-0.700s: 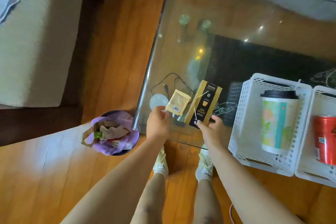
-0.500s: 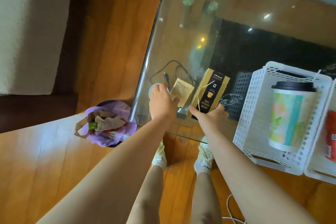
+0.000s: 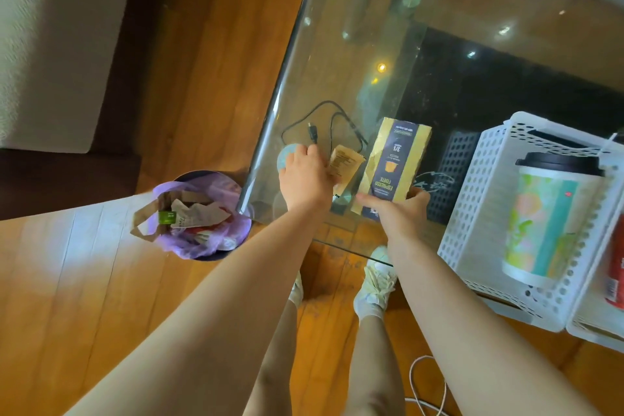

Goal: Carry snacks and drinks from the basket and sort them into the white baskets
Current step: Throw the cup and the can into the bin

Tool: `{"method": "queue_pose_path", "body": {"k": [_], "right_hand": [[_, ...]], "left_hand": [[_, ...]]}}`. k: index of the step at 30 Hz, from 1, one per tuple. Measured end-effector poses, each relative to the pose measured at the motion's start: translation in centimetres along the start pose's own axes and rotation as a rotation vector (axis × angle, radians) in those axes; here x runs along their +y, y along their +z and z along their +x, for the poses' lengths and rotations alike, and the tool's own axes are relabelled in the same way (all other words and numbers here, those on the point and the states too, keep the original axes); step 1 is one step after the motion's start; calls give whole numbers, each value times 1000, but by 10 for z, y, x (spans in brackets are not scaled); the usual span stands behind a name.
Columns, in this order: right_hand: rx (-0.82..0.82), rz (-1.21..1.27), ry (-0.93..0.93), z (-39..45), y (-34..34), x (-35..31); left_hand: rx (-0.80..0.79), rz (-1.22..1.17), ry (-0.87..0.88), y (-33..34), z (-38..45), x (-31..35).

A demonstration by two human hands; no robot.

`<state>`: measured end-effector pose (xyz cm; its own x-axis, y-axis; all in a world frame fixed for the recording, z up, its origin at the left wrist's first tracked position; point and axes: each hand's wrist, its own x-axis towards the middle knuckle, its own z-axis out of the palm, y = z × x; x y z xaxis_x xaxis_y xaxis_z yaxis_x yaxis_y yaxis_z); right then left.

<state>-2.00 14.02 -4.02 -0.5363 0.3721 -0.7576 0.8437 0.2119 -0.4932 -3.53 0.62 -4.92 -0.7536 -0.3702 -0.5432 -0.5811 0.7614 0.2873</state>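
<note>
My left hand (image 3: 305, 181) grips a small tan sachet (image 3: 346, 164) over the near left part of the glass table (image 3: 337, 54). My right hand (image 3: 398, 209) holds the lower end of a gold and dark espresso box (image 3: 395, 165), just right of the sachet. A white basket (image 3: 472, 206) stands at the right on the table and holds a colourful paper cup with a black lid (image 3: 547, 223). A second white basket (image 3: 594, 331) at the far right edge holds a red can (image 3: 616, 267), mostly cut off.
A bin lined with a purple bag (image 3: 199, 213), filled with paper rubbish, stands on the wooden floor left of the table corner. A black cable (image 3: 320, 125) lies on the glass behind my left hand. A pale sofa (image 3: 50, 44) is at the left. A white cord (image 3: 425, 388) lies on the floor.
Both hands moved slightly forward over the table with the sachet and the box. The view shifted left, so the white baskets sit closer to the right edge.
</note>
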Motion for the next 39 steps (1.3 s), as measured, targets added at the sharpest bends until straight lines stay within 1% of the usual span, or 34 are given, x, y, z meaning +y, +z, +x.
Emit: {"method": "queue_pose_path", "body": {"k": [2,4,6,8,10,12,14,16,19,22,27,30,34,36,39], "right_hand": [[-33,-10,-22,-5,-3,3],[-62,-51,-61,-14,-5,5],[-109,-87,-85,-25,-7,8],[-167,-126,-113,-38,-5,8],[-234,-183,-163,-52,-1,8],[-330,-249,-223,-68,7,7],[-466,-314,-249,-83,20,10],[-601,-382,-246,-95,38,15],[-718,-455,-273,-109,71,27],[-709,-484,-294,-119,105,37],[-646,-540,-261,-120,153,44],[-677,-608,-185,-115,170,43],[-731,-755,-63,-101,171,38],[-756,-771,-48,-99,158,35],[-771,-779,-74,-100,129,29]], "left_hand": [[-45,-40,-18,-3,-6,-4],[-107,-134,-44,-7,-16,-13],[-133,-266,-72,-13,-28,-25],[-119,-457,-135,-20,-44,-41],[-87,-680,-251,-27,-61,-65],[-41,-843,-390,-32,-78,-95],[25,-956,-541,-32,-92,-132],[90,-1019,-677,-32,-100,-168],[131,-1023,-803,-31,-107,-215],[145,-984,-865,-28,-104,-244],[107,-942,-834,-26,-85,-261],[36,-949,-803,-29,-74,-261],[-40,-884,-825,-37,-70,-263],[-58,-884,-821,-42,-73,-261],[-99,-859,-763,-47,-81,-251]]}}
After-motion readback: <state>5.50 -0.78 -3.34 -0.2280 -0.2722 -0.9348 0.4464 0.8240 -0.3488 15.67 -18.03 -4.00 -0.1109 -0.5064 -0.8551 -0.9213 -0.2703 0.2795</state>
